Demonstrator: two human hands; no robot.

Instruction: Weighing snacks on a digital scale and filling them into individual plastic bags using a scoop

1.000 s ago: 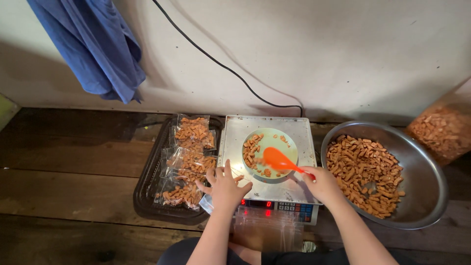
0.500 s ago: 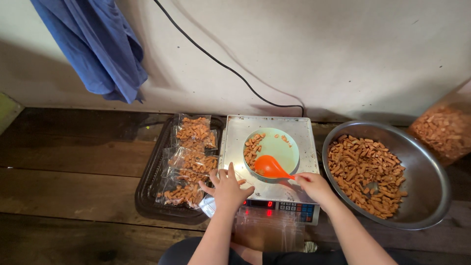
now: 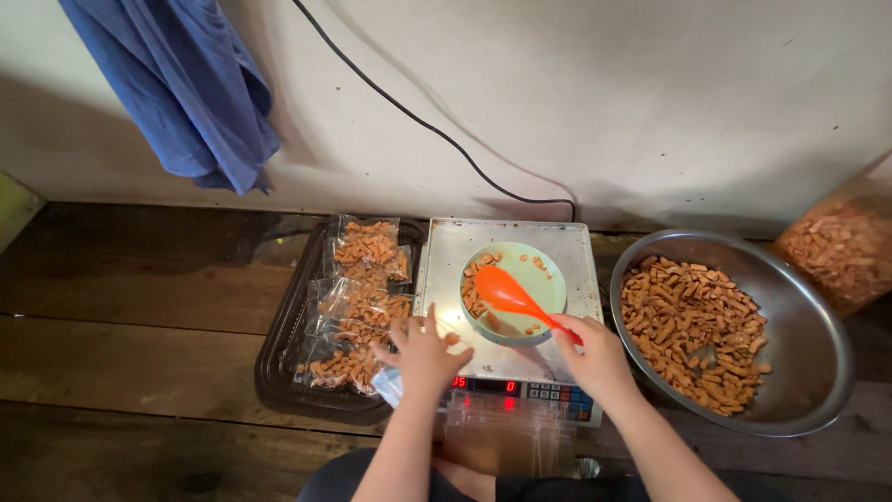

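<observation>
a wooden floor (image 3: 139,344) carries everything here, with a pale wall (image 3: 604,102) behind and a blue cloth (image 3: 177,84) hanging well up and left of the fingers. to the right of the right hand sits a big metal bowl (image 3: 808,372) holding brown snack pieces (image 3: 692,321), just beside that hand. left of the left hand lies a dark tray (image 3: 279,363) stacked with clear filled bags (image 3: 358,297). between them stands a scale (image 3: 506,246) with a metal top and a lit display just under both hands. on its top, just beyond the fingers, rests a pale green dish (image 3: 544,284) with a few snack pieces in it. the right hand (image 3: 595,358) has its fingers closed around the handle of an orange spoon (image 3: 506,290), whose scoop lies over the dish. the left hand (image 3: 423,353) rests on the scale's near left corner, fingers spread and holding nothing, its outer edge touching a clear bag (image 3: 390,386).
</observation>
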